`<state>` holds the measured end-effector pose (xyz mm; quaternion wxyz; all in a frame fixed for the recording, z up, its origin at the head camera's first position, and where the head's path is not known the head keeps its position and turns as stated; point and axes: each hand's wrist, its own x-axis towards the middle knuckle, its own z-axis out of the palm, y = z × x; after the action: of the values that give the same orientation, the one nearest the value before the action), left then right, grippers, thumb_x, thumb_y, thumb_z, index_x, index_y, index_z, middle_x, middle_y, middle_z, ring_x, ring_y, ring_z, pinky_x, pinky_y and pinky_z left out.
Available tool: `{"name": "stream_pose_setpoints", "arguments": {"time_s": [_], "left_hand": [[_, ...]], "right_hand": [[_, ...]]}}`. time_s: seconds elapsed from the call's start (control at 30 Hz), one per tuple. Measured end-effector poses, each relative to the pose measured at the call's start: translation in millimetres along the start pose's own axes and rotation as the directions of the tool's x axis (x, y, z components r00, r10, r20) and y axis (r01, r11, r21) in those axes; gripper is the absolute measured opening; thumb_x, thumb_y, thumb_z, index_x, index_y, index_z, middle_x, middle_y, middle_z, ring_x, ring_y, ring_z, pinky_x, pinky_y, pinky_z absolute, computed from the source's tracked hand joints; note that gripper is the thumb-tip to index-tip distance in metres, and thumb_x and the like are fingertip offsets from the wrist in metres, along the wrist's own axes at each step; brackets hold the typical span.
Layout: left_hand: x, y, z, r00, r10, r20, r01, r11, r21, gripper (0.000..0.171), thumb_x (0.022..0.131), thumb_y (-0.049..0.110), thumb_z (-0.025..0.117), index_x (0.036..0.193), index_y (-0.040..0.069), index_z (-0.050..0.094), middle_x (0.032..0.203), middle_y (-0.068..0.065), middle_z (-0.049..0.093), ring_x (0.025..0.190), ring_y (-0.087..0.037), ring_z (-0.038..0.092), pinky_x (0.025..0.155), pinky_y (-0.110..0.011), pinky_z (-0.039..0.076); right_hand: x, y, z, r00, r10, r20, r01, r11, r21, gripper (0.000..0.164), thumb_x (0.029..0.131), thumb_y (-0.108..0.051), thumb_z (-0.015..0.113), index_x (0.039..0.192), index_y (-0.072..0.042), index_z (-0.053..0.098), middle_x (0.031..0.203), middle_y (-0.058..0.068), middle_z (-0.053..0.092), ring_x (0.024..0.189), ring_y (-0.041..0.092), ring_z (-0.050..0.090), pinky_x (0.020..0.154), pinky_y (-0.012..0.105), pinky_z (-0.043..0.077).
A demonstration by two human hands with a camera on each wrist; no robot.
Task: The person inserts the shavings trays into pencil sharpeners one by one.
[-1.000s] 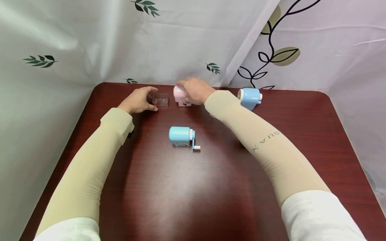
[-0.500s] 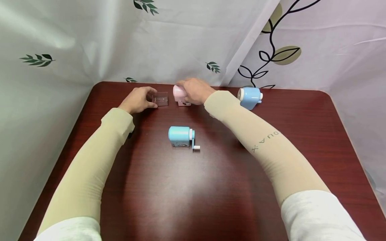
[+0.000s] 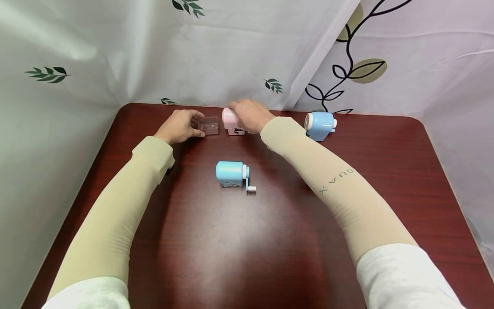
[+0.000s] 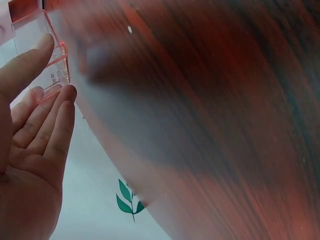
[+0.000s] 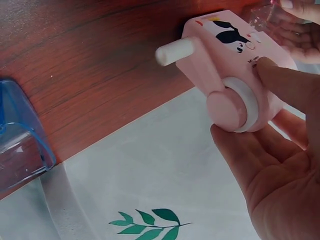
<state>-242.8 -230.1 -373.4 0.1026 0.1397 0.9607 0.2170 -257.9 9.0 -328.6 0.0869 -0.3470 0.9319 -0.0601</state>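
At the back of the table my right hand [image 3: 251,116] grips a pink crank pencil sharpener [image 3: 230,119] from above. In the right wrist view, the thumb lies along its panda-printed face and the fingers wrap the far side; its crank with a white knob [image 5: 175,51] points away from the hand. Just left of it, my left hand [image 3: 179,127] holds a clear plastic shavings drawer [image 3: 210,126] between thumb and fingers. A narrow gap separates drawer and sharpener in the head view. The left wrist view shows the thumb across the clear drawer [image 4: 56,72].
A turquoise crank sharpener [image 3: 230,173] stands mid-table in front of the hands. To the right, near the back edge, is a blue sharpener [image 3: 321,126]. A patterned white curtain [image 3: 224,56] hangs directly behind the table [image 3: 247,249].
My left hand has moved slightly right with the clear drawer, bringing it nearer the pink sharpener. The right hand keeps its grip in nearly the same spot.
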Motion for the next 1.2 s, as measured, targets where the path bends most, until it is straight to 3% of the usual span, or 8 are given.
{"name": "stream_pose_setpoints", "arguments": {"time_s": [0.37, 1.2], "left_hand": [[7.9, 3.3, 5.0, 0.999, 0.045, -0.02, -0.044, 0.999, 0.017, 0.059, 0.075, 0.02, 0.079, 0.125, 0.0, 0.055, 0.108, -0.016, 0.064, 0.099, -0.026, 0.059, 0.088, -0.041, 0.045], [20.5, 16.4, 14.0, 0.998, 0.061, -0.002, -0.061, 0.998, -0.003, 0.059, 0.077, 0.021, 0.077, 0.127, 0.002, 0.054, 0.106, -0.012, 0.063, 0.1, -0.024, 0.058, 0.09, -0.04, 0.044]], "right_hand": [[3.3, 1.7, 2.7, 1.0, 0.013, 0.004, -0.013, 1.0, -0.002, 0.044, 0.087, -0.003, 0.061, 0.13, -0.007, 0.052, 0.116, 0.011, 0.061, 0.101, 0.024, 0.056, 0.089, 0.034, 0.046], [4.6, 3.7, 0.6, 0.999, 0.017, 0.032, -0.017, 1.0, -0.002, 0.047, 0.087, -0.008, 0.064, 0.132, -0.008, 0.051, 0.12, 0.011, 0.06, 0.102, 0.023, 0.056, 0.091, 0.033, 0.046]]}}
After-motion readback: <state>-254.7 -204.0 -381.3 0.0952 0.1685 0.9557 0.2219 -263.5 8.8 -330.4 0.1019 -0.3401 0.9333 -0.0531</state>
